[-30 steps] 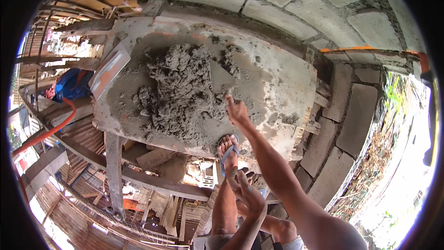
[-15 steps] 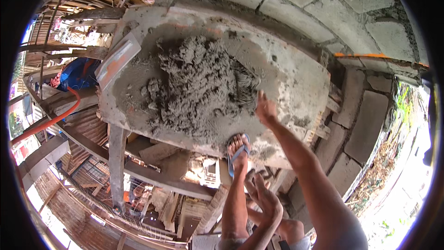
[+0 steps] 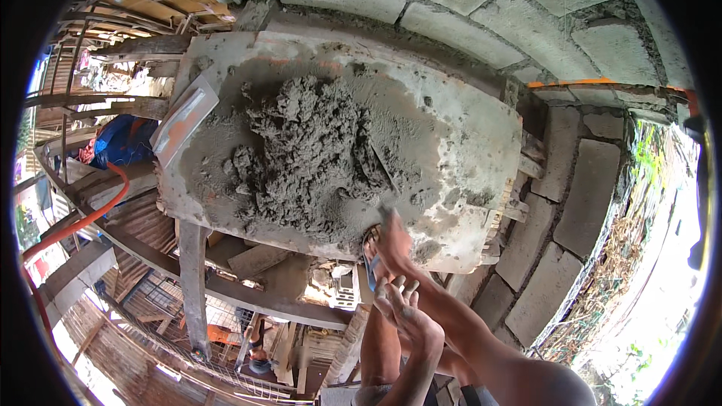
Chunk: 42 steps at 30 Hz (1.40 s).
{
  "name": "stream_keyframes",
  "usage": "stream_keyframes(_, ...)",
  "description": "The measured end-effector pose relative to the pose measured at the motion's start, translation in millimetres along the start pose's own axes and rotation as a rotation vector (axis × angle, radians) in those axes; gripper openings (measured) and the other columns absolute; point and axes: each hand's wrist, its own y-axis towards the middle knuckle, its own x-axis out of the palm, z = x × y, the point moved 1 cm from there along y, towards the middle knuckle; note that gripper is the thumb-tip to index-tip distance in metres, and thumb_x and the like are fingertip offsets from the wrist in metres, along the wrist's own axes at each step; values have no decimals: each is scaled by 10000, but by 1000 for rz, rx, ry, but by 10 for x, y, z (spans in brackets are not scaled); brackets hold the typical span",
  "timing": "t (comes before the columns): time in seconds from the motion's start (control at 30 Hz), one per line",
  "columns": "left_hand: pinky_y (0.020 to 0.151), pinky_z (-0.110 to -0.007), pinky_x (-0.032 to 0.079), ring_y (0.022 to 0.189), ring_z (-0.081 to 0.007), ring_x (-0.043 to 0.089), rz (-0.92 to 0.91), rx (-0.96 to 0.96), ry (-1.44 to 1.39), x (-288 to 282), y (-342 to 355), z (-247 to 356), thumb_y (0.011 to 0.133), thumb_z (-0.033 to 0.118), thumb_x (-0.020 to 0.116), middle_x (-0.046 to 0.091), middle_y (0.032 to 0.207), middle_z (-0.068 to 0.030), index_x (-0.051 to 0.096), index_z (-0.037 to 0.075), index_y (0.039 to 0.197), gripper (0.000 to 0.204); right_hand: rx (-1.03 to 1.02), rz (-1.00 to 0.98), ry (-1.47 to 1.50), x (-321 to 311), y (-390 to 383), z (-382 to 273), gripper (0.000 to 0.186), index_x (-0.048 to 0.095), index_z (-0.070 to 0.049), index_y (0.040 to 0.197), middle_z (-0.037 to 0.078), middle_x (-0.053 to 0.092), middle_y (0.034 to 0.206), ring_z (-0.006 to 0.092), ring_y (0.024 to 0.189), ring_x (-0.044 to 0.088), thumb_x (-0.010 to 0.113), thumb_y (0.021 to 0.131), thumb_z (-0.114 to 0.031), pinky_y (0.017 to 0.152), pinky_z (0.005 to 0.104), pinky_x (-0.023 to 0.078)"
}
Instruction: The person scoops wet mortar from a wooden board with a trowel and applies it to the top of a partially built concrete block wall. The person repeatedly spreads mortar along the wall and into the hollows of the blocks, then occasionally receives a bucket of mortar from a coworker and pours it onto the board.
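Note:
A heap of wet grey mortar [image 3: 301, 150] lies on a flat, mortar-smeared board [image 3: 481, 143]. My right hand [image 3: 394, 242] is closed around the handle of a trowel [image 3: 384, 168] at the board's near edge. Its narrow blade stands edge-on at the right side of the heap, partly sunk in mortar. My left hand [image 3: 410, 314] hangs just below the right one, palm turned up, with loosely curled fingers apart and nothing in them. Mortar coats its fingertips. Behind the right hand, my foot in a flip-flop [image 3: 369, 249] rests on the board's edge, partly hidden.
A flat rectangular float [image 3: 185, 122] lies at the board's left end. Concrete block walls [image 3: 444, 34] rise along the far side and the right. An orange hose [image 3: 83, 207] and a blue tarp [image 3: 124, 139] are at the left. Timber beams [image 3: 248, 297] cross over a lower level.
My right hand has drawn the trowel nearer and to the left, from the heap's right side toward my foot. The mortar there is reshaped. My left hand has risen slightly toward the right one.

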Motion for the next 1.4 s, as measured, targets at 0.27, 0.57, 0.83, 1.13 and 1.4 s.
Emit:
stream_keyframes(0.27,1047,-443,383,1110,-288,544,88,93,128,146,-77,60,1012,332,457,492,1292,-210,419,24,1326,442,254,-285,712,-19,594,80,231,558,15,851,31,530,629,148,564,530,700,808,-162,511,350,445)
stream_keyframes(0.57,1074,-437,357,1198,-331,510,34,122,183,-178,-13,-434,1010,401,459,381,1417,-199,278,49,1453,595,170,-339,1126,-395,470,234,457,552,32,1124,86,621,937,174,872,627,770,722,39,739,320,557)
stream_keyframes(0.83,1089,-497,323,1269,-330,493,15,164,199,-146,58,-833,988,476,362,464,1408,-163,409,21,1377,601,265,-490,1275,-2324,-936,993,480,526,-44,1148,12,547,758,122,586,541,680,727,-218,499,262,465)
stream_keyframes(1.13,1108,-518,295,1349,-368,416,-174,184,366,-320,346,-1246,1028,411,384,326,1539,-176,242,102,1489,573,479,352,889,-4972,-1056,3081,348,578,-70,1095,44,593,687,95,446,528,644,775,-191,333,242,413)
stream_keyframes(1.4,1164,-459,232,1408,-317,341,-337,186,525,-209,251,-1304,1030,501,314,331,1543,-137,256,6,1506,689,508,602,-214,-6014,-568,4194,272,599,-84,1012,226,683,922,410,854,671,598,754,-173,771,500,529)
